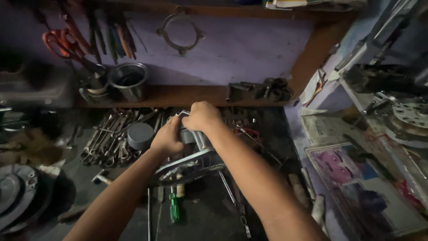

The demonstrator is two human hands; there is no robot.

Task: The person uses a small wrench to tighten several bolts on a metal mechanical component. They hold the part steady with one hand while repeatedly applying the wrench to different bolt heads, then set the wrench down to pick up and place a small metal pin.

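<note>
Both arms reach forward from the bottom of the view, over a dark, crowded workbench (209, 218). The left hand (167, 137) is curled, knuckles up, with its fingers wrapped round the left side of a metal machine part (189, 166). The right hand (201, 116) sits a little higher and is closed like a fist over the top of the same part. It may be gripping a small tool there, but I cannot tell.

The metal part stands in the middle of the bench, near a pile of spanners (109, 138) and a round grey lid (140, 135). A green-handled screwdriver (174, 208) lies just below it.

On the right, a flat picture (356, 187) with pink and blue colours lies tilted on the side surface. On the shelf behind stands a shiny steel cup (129, 80), and orange-handled scissors (60, 42) hang on the purple wall.
</note>
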